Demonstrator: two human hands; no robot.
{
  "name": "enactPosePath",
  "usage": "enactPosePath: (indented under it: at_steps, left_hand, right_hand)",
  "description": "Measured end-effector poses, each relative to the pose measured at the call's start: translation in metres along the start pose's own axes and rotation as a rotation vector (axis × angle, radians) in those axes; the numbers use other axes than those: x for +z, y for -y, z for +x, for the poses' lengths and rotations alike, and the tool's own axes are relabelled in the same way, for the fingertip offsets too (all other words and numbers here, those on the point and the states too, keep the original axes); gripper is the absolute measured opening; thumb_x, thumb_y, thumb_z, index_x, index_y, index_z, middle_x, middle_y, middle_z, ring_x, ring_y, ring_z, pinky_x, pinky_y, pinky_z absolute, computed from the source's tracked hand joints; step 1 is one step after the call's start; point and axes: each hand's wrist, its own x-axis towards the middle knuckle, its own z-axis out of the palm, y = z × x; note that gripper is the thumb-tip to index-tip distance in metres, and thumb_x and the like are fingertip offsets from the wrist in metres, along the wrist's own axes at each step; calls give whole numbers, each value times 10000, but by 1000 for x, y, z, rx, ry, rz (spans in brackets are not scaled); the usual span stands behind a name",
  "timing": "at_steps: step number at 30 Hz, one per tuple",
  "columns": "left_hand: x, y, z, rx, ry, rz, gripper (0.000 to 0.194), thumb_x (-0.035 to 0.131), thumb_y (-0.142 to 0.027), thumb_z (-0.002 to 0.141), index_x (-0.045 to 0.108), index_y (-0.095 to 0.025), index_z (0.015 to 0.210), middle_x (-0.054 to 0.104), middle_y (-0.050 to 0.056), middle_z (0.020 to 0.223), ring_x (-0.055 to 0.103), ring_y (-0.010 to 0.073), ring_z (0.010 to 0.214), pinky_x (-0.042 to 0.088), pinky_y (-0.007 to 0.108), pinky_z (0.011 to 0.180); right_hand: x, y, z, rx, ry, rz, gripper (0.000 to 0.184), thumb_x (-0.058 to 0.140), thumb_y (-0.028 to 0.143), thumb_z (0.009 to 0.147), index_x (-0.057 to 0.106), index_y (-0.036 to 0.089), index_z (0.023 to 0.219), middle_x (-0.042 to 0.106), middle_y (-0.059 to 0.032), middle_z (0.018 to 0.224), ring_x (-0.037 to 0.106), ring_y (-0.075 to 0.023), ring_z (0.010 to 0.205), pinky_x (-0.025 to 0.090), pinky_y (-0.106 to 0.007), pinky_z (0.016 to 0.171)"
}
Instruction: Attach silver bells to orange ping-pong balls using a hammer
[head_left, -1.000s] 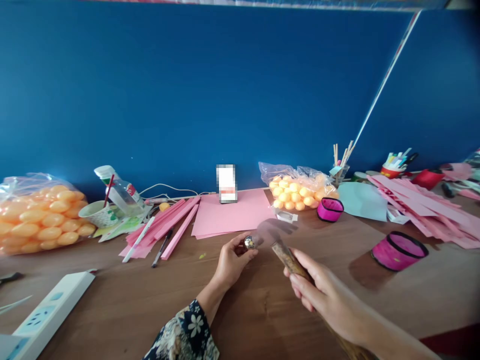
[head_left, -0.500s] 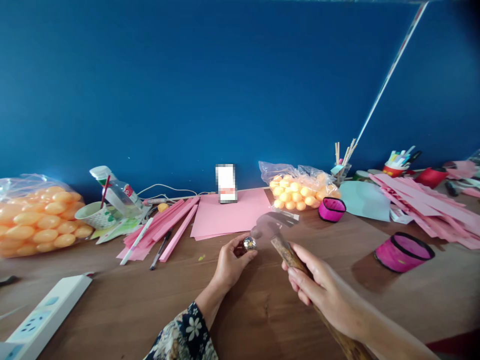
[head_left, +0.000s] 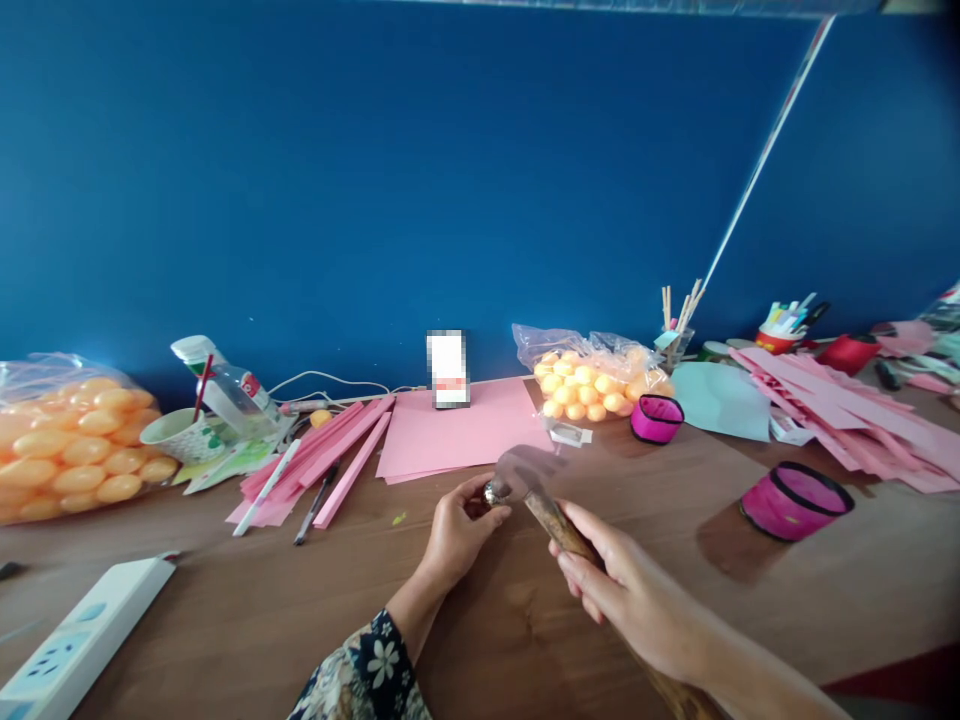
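Note:
My left hand (head_left: 461,530) rests low over the wooden table (head_left: 525,640), its fingers and thumb closed around a small shiny silver ball (head_left: 491,494). In my right hand (head_left: 611,570) is a claw hammer (head_left: 551,515), gripped by its worn wooden handle. The hammer's head, slightly blurred, is at the ball, its face overlapping the ball's right side; whether they touch I cannot tell. The handle runs back under my right forearm. Beyond both hands lie pink paper sheets (head_left: 450,440).
Bags of orange balls stand at the left (head_left: 82,450) and back right (head_left: 585,385). A phone (head_left: 448,370) leans on the blue wall. Pink strips (head_left: 315,450), a pen (head_left: 316,505), a power strip (head_left: 90,630), a paper cup (head_left: 180,435) and magenta bands (head_left: 796,502) lie around.
The hammer head has come left and slightly down onto the ball, where before it was a little apart. My left hand keeps its hold; the whole view has shifted slightly.

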Motion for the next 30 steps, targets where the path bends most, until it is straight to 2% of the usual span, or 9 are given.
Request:
enactPosePath:
  at_steps: [2,4,7,9,13,19,25,30]
  left_hand:
    - [0,0,1,7,-7,-15,472,687,-247,641,589,-156,1094,684,68,950,633,171,769,503,271,706]
    - [0,2,1,1,-48,-29,475,698,-247,627,592,-155,1081,682,66,946,635,165,762,506,269,710]
    - [-1,6,3,-28,-100,-38,480,714,-256,606,597,-155,1061,687,56,894,639,161,742,512,261,691]
    - [-1,8,3,-37,-101,-46,481,710,-267,613,593,-159,1067,688,53,885,641,162,752,512,259,692]
    - [0,5,3,-44,-93,-68,486,718,-272,597,599,-159,1055,690,55,886,643,166,744,518,268,683]
    - [1,-5,1,-69,-122,-67,500,742,-282,554,615,-153,1020,694,42,834,636,155,684,516,272,671]
    - [2,-8,0,-100,-110,-77,538,740,-284,558,589,-145,1056,690,31,813,624,136,659,511,254,659]
    - [2,-11,0,-105,-121,-69,532,746,-295,541,605,-153,1034,695,37,814,631,148,658,518,262,640]
  right_hand:
    - [-2,-1,0,-22,-6,-31,416,330,407,903,358,225,1276,507,15,694,442,-87,518,415,-220,507]
    - [-9,-3,-1,-77,-66,-132,405,309,390,911,355,230,1280,539,-4,735,490,-102,553,445,-239,553]
    - [-26,-17,-3,-212,-229,-427,382,349,345,899,371,260,1270,568,-71,998,574,-176,837,464,-305,756]
    - [-38,-34,-3,-241,-284,-656,395,370,321,884,370,277,1276,521,-91,1146,556,-225,964,455,-343,801]
    - [-54,-73,-7,-184,-330,-975,398,396,330,863,415,235,1248,542,-105,1088,607,-234,814,478,-348,677]
    - [-67,-100,-12,-140,-356,-1006,325,363,298,873,478,213,1165,576,-87,984,598,-203,790,464,-317,684]
    - [-83,-108,0,-92,-435,-1061,300,410,279,843,520,190,1107,584,-93,932,540,-245,894,440,-354,747]
    - [-93,-112,16,-68,-481,-1100,301,409,271,840,532,174,1097,588,-105,938,531,-247,908,430,-336,739]
